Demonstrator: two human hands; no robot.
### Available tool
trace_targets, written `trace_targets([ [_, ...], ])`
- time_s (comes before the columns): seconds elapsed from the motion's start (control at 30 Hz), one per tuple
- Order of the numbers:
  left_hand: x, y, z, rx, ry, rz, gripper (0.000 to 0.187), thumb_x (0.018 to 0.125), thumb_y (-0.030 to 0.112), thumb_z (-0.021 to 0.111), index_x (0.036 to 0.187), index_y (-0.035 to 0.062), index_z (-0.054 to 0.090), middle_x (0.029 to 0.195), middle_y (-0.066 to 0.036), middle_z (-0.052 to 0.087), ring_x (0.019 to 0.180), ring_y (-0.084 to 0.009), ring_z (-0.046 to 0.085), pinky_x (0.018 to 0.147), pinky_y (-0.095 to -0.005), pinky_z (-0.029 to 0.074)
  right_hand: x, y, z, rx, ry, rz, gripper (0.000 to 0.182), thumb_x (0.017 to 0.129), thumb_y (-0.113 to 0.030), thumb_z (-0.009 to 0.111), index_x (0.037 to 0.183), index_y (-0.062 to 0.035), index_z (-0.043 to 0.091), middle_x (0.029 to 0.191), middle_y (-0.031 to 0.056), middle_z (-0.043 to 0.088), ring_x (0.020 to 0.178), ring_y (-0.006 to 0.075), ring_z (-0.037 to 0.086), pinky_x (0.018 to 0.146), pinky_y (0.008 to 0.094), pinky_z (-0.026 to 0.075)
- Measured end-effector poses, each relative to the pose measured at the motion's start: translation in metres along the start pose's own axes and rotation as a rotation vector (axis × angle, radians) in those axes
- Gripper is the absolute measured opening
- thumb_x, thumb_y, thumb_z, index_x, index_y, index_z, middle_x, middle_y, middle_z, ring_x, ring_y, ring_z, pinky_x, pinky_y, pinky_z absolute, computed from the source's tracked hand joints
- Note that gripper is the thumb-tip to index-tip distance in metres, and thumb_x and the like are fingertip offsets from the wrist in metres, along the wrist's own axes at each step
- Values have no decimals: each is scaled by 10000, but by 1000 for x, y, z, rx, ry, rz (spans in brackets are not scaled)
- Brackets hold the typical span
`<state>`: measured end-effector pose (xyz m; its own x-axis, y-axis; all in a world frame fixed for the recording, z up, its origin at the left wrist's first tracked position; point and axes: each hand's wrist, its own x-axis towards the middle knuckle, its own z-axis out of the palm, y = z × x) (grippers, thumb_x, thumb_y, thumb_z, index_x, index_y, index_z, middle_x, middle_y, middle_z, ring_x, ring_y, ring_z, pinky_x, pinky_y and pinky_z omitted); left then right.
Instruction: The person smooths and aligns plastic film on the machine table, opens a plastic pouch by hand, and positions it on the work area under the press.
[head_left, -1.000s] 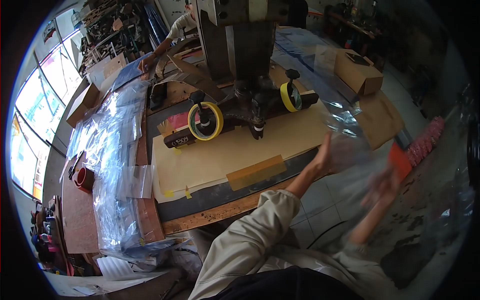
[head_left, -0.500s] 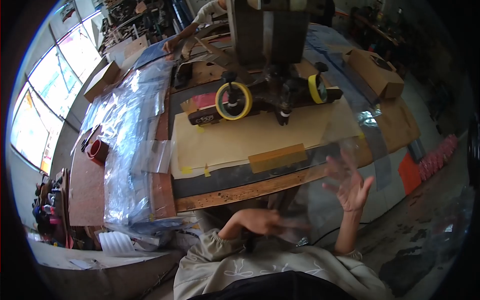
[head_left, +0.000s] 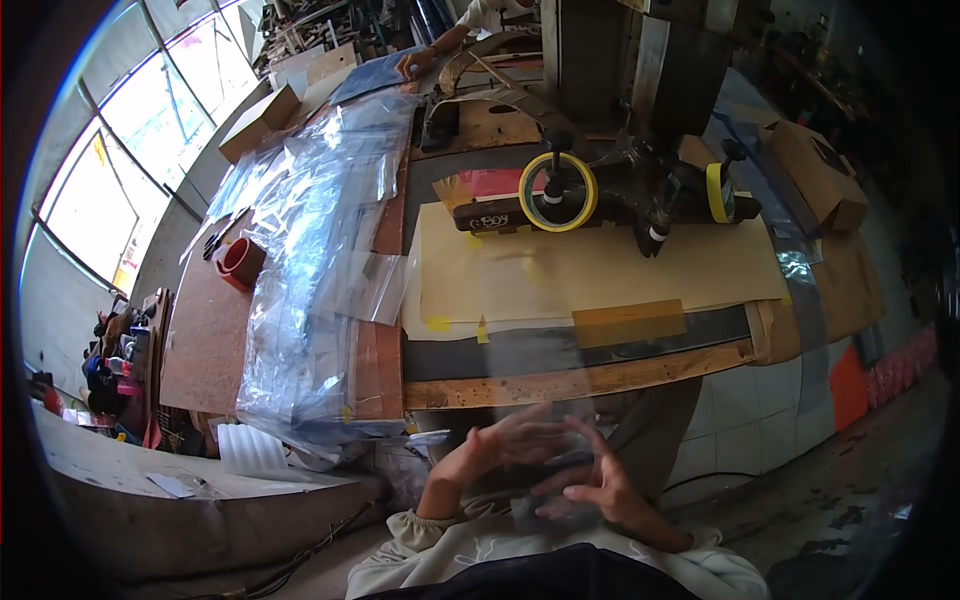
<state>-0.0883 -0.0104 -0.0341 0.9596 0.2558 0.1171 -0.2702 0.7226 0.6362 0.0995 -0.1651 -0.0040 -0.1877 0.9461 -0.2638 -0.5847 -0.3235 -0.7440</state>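
My left hand is low in the middle, its fingers smeared by motion. Close by on its right, my right hand has thumb and forefinger spread, with the other fingers blurred. A thin clear plastic sheet or bag stretches upward from between the hands, over the table's front edge; its grip is unclear. Beyond it lie pale yellow sheets with a strip of amber tape at their front edge. Above them is a dark clamp bar with a yellow tape roll hung on its knob.
Clear plastic bags cover the table's left part, beside a red-brown tape roll. A cardboard box stands at right. Another person's hand rests at the far edge. The metal machine column rises behind the bar.
My right hand has come down and left, close to my left hand. The clear plastic now stands in front of both hands. The view has shifted, moving the table rightward in it.
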Motion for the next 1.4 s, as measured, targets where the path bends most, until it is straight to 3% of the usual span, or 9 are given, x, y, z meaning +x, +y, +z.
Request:
trace_targets([
  [0.13,34,7,34,427,578,19,458,1037,177,495,1436,15,339,1314,-183,573,1197,-229,566,1015,-335,435,-20,18,3,-169,180,-33,838,920,81,509,1548,-151,5,1190,222,585,1037,297,680,905,399,558],
  [0.23,59,20,48,445,642,258,550,994,78,546,1477,36,284,1222,-173,628,1095,-184,620,904,-300,498,-33,14,0,-343,198,-38,752,920,50,542,1524,-76,112,1233,178,536,1063,270,670,875,369,566],
  [0.37,83,21,25,1072,818,269,638,952,40,571,1499,46,243,1163,-212,638,967,-273,678,783,-351,537,-27,-25,-2,-1042,490,-78,568,912,-41,631,1419,1,379,1200,150,534,1013,246,679,820,339,559],
  [0.43,92,21,28,1348,916,268,666,927,43,595,1502,56,258,1111,-209,657,945,-310,677,748,-352,545,-6,-46,-12,-1203,788,-460,441,904,-102,667,1308,1,523,1162,161,561,988,258,665,809,359,534],
  [0.47,96,12,10,1608,820,528,638,882,52,642,1460,52,374,1088,-213,622,901,-352,646,759,-399,526,7,-60,-14,-1322,817,-598,438,902,-96,664,1308,-6,528,1173,165,561,1005,274,651,808,367,527],
  [0.73,95,3,38,1908,796,229,397,837,178,724,1209,73,636,1181,-182,486,1086,-356,498,894,-452,438,156,-100,-57,-1943,734,-793,412,918,-173,606,1296,-23,540,1327,167,519,1277,298,483,1045,504,377],
  [0.83,95,18,36,2096,829,337,304,832,193,716,1119,102,681,1205,-175,489,1092,-352,499,916,-459,406,168,-91,-63,-1996,768,-785,480,868,-161,625,1318,-25,528,1306,144,534,1274,258,481,1050,513,355],
  [1.07,145,33,-25,2184,883,332,592,871,131,592,1422,54,389,1313,-177,514,1239,-349,497,1072,-529,329,165,-99,-59,-1898,665,-823,490,762,-114,644,1236,-5,577,1195,105,562,1168,254,523,962,465,388],
  [1.4,144,35,-6,2072,850,318,434,837,76,616,1269,61,568,1211,-99,526,1125,-290,527,953,-460,409,155,-99,-49,-1815,644,-845,403,744,-63,637,1143,-19,595,1170,128,538,1153,281,522,949,463,376],
])
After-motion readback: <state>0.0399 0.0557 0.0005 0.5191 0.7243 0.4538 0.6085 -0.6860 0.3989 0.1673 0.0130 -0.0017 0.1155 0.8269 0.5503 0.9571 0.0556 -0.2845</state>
